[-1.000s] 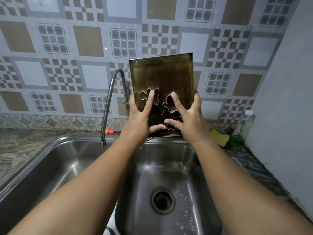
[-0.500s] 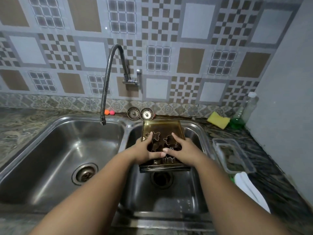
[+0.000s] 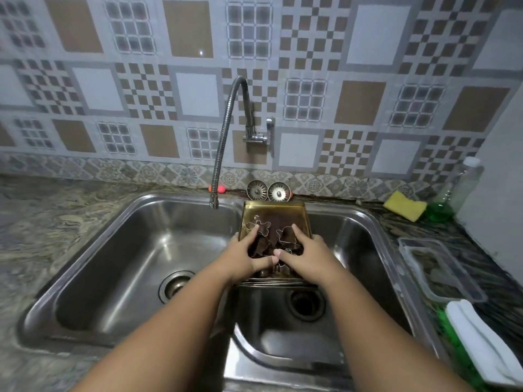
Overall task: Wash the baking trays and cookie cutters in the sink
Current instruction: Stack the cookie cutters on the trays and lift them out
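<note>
From my feed, the trays (image 3: 274,207) are a stack held over the sink's (image 3: 370,222) right basin, near its dividing wall, with the far end up by the sink's back rim and the near end above the right drain. The cutters (image 3: 270,236) lie loose on the top tray. My left hand (image 3: 242,254) grips the stack's left side and my right hand (image 3: 309,251) grips its right side. Both thumbs and forefingers are laid over the cutters, and the thumb tips almost meet. The faucet (image 3: 224,142) hangs over the left basin. Two strainers (image 3: 267,190) lean behind the sink's back rim, and a sponge (image 3: 404,206) sits to the sink's right.
</note>
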